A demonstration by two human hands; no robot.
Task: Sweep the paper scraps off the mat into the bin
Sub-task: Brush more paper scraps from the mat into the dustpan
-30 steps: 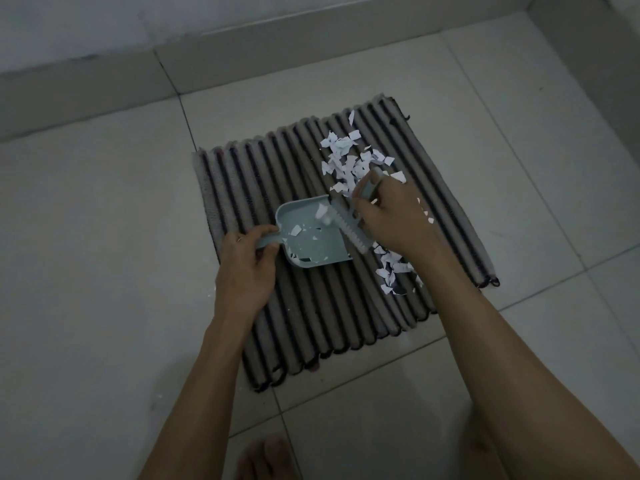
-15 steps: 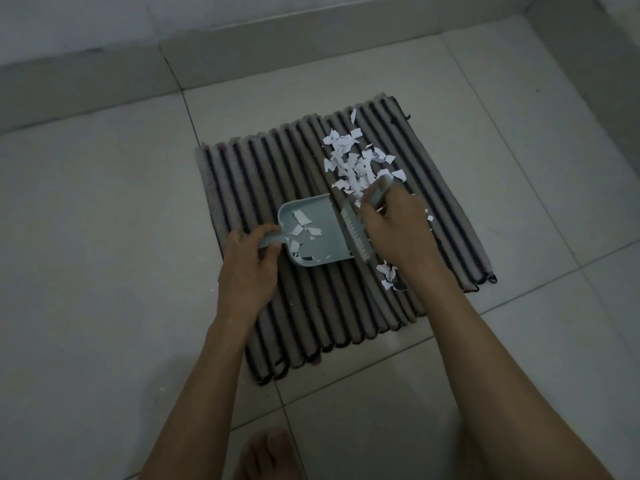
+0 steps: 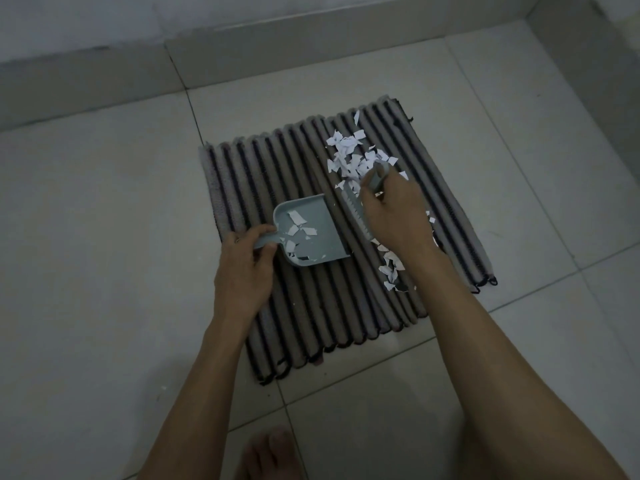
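Observation:
A ribbed striped mat [image 3: 263,174] lies on the tiled floor. White paper scraps [image 3: 349,157] are heaped on its far right part, and more scraps [image 3: 391,268] lie beside my right wrist. My left hand [image 3: 242,268] grips the handle of a small pale blue dustpan [image 3: 311,233], which rests on the mat with several scraps inside. My right hand [image 3: 394,216] holds a small pale blue brush [image 3: 356,209], set on the mat a short gap to the right of the pan's open edge. No bin is in view.
Grey floor tiles [image 3: 104,237] surround the mat. A low wall skirting [image 3: 277,53] runs along the far side and turns down the right edge. My bare foot [image 3: 270,455] shows at the bottom, near the mat's front edge. A tiny scrap [image 3: 162,388] lies on the floor.
The brush has pulled away to the right from the dustpan's open edge, leaving a gap. More scraps now lie inside the pan. The left hand and pan have stayed in place.

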